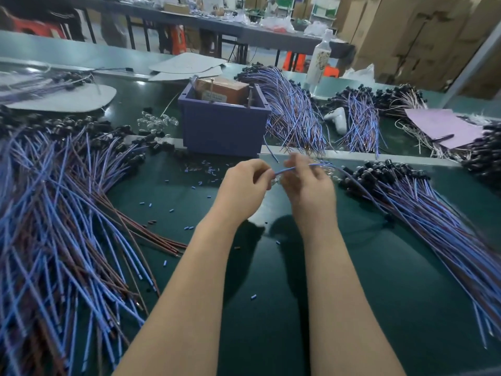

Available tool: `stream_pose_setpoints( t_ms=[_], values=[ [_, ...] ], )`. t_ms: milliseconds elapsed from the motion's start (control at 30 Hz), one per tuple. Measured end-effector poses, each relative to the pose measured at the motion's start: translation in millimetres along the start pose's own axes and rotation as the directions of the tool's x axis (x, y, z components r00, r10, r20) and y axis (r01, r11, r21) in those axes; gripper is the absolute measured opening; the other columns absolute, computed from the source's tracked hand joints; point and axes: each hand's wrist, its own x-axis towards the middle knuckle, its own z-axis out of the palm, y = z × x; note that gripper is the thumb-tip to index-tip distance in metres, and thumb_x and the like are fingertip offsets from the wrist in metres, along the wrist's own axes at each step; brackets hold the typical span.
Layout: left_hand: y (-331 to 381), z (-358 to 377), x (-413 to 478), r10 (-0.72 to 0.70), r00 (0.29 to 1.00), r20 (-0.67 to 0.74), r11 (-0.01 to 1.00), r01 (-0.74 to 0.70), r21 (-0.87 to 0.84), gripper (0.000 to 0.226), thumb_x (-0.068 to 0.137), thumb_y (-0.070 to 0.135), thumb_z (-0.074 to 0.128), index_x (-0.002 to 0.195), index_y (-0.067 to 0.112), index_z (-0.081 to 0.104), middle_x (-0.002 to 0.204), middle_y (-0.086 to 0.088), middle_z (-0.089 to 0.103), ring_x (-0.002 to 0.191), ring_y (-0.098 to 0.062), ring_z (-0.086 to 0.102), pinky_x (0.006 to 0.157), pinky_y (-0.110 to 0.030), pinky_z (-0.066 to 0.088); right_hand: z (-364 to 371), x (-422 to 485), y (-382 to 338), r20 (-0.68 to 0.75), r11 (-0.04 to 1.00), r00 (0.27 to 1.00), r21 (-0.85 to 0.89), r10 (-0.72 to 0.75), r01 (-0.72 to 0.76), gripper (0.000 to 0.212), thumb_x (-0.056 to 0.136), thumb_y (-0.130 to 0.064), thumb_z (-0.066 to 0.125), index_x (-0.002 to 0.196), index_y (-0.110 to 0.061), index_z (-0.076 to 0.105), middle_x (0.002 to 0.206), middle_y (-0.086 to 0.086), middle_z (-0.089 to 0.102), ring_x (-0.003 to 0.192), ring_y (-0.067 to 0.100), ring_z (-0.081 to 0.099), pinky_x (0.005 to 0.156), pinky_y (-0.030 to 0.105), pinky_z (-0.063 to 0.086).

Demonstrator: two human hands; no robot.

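Currently my left hand (pixel 244 183) and right hand (pixel 307 185) both pinch one blue wire (pixel 288 169) above the worktop (pixel 271 280), midway toward its far edge; tugging hard could snag the right-side wire pile (pixel 412 210).

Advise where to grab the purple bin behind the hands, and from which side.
Probably take the purple bin by its flanged rim, from the left: that wall stands free of wires, while a wire bundle leans against the right one. Keep the grip outside; a brown block and upright metal pins fill the inside. Left hand and right hand currently pinch a blue wire.
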Motion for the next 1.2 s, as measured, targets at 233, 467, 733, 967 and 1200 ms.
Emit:
stream_pose_setpoints(
  t_ms=[233,467,733,967,1200],
  values=[
    [-17,-13,-2,-0.088,0.992,-0.094,0.983,0.101,0.151,0.013,0.092,0.022,0.056,0.094,0.017,0.068,0.085,0.004,0.066,0.086,-0.019,0.06,0.077,-0.027,0.046,0,-1,15,0.012,0.933,0.995,-0.348,-0.098,0.096,0.029,0.098,-0.021,0.05,0.073,-0.01,0.062,0.059,-0.001,0.062,0.049,0.003,0.055,0.052,0.014,0.049],
    [-28,-20,-1,-0.226,0.961,-0.16,0.973,0.229,-0.001,0.011,0.092,0.017,0.056,0.088,0.018,0.067,0.08,0.004,0.068,0.081,-0.012,0.059,0.073,-0.02,0.04,0,2,13,-0.118,1.0,0.993,-0.008,-0.007,0.006,0.024,0.096,-0.02,0.053,0.077,-0.009,0.061,0.053,-0.005,0.064,0.048,0.003,0.058,0.055,0.015,0.052],
    [-22,-15,-4,-0.137,0.987,-0.078,0.977,0.122,-0.175,0.023,0.09,0.016,0.062,0.07,0.027,0.062,0.06,0.013,0.065,0.051,0.008,0.056,0.063,-0.005,0.045,5,-2,20,0.069,0.986,0.998,-0.166,-0.006,0.017,0.015,0.093,-0.011,0.057,0.081,-0.009,0.064,0.072,0.003,0.065,0.061,0.006,0.059,0.062,0.016,0.054],
    [-19,-17,-5,-0.14,0.99,0.008,0.964,0.139,-0.226,0.015,0.092,0.015,0.06,0.078,0.02,0.066,0.068,0.004,0.069,0.063,-0.008,0.06,0.078,-0.027,0.053,4,-3,17,0.015,0.981,0.996,-0.174,-0.085,0.087,0.016,0.093,-0.008,0.055,0.079,-0.01,0.06,0.061,-0.002,0.059,0.055,0.004,0.054,0.057,0.014,0.048],
    [-25,-20,-2,-0.264,0.939,-0.223,0.965,0.255,-0.066,0.016,0.088,0.01,0.052,0.09,0.019,0.064,0.091,0.002,0.064,0.079,-0.011,0.055,0.073,-0.022,0.039,2,0,11,-0.06,1.0,0.998,0.003,-0.03,0.03,0.017,0.093,-0.006,0.056,0.077,-0.011,0.057,0.055,-0.004,0.065,0.051,0.003,0.058,0.057,0.015,0.053]
  ],
)
